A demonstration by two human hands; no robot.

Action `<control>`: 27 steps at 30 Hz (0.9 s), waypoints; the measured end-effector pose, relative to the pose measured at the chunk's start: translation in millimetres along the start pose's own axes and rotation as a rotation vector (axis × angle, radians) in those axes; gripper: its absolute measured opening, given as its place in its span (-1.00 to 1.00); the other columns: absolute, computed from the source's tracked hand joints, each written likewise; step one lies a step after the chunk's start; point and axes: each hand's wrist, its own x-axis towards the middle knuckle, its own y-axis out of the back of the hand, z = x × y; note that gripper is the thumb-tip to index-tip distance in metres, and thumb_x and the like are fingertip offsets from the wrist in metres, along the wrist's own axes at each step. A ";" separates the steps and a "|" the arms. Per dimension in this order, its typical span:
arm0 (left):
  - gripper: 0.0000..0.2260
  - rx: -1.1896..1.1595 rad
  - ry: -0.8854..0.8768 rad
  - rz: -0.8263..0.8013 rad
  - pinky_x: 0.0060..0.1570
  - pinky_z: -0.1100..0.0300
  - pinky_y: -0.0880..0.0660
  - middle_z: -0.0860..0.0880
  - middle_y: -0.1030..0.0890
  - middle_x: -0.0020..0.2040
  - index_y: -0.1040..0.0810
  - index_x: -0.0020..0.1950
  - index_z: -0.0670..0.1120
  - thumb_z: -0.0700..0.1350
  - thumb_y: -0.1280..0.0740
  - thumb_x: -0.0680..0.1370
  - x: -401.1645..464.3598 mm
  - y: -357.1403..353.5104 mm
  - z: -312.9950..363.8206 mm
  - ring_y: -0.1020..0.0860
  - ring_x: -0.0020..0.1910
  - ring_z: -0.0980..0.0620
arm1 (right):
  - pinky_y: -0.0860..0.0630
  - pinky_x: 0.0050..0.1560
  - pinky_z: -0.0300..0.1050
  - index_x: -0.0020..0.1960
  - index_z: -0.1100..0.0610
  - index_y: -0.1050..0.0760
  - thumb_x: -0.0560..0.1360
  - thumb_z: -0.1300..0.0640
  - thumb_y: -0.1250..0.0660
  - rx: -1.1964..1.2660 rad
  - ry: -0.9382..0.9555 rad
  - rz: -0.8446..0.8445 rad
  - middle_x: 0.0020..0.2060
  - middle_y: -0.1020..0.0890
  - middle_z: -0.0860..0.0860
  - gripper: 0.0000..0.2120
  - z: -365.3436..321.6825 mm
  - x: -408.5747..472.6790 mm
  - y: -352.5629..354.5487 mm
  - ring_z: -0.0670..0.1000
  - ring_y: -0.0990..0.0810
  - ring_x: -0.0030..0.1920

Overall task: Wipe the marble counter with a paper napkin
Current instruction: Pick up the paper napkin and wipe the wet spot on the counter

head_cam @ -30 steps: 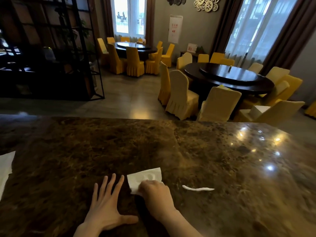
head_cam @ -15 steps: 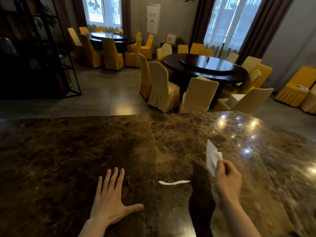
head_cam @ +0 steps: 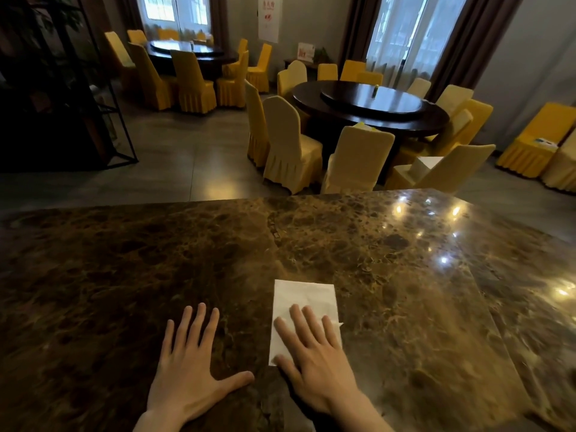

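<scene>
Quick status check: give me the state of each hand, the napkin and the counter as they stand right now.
left hand: open, fingers spread, palm flat on the bare marble, holding nothing.
right hand: open, flat, pressing down on the napkin's near half.
paper napkin: unfolded, lying flat on the counter, far half uncovered.
small white scrap: just peeking out at the napkin's right edge.
marble counter: glossy, reflecting ceiling lights.

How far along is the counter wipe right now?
Done: the paper napkin lies spread flat on the marble counter. In hand: the right hand presses flat on the napkin's near half, fingers spread; the left hand rests palm-down on bare marble beside it. Left: the strokes themselves. I cannot tell from the surface which areas have been wiped; no smears or debris show clearly.
</scene>
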 end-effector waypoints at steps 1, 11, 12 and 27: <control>0.24 -0.007 -0.003 -0.003 0.61 -0.16 0.38 0.05 0.42 0.63 0.40 0.60 0.10 0.81 0.12 0.16 0.7 0.2 0.2 0.49 0.57 0.01 | 0.35 0.54 0.15 0.56 -0.30 0.25 0.60 -0.36 0.22 -0.008 -0.069 0.003 0.60 0.26 -0.10 -0.43 9.8 -0.6 1.3 0.01 0.40 0.55; 0.24 0.007 -0.002 -0.017 0.62 -0.20 0.33 0.03 0.39 0.63 0.39 0.59 0.08 0.81 0.13 0.15 1.9 2.8 1.8 0.46 0.58 -0.01 | 0.41 0.51 0.15 0.61 -0.07 0.23 0.67 -0.17 0.18 0.076 -0.356 0.016 0.58 0.32 0.03 -0.44 19.9 1.6 11.0 0.10 0.41 0.55; 0.25 0.007 -0.001 -0.024 0.62 -0.20 0.32 0.03 0.38 0.63 0.39 0.59 0.07 0.81 0.13 0.15 2.1 3.4 1.8 0.45 0.59 -0.01 | 0.45 0.48 0.12 0.62 -0.05 0.19 0.67 -0.17 0.16 0.091 -0.268 0.023 0.58 0.30 0.02 -0.43 2.9 3.2 8.2 0.12 0.39 0.55; 0.27 0.035 0.031 -0.129 0.60 -0.17 0.38 0.05 0.47 0.60 0.51 0.54 0.05 0.81 0.18 0.11 3.3 10.9 6.2 0.50 0.56 0.00 | 0.35 0.52 0.05 0.62 -0.01 0.15 0.68 -0.12 0.11 0.067 -0.233 0.097 0.62 0.15 0.01 -0.44 21.6 -10.2 8.0 0.13 0.31 0.57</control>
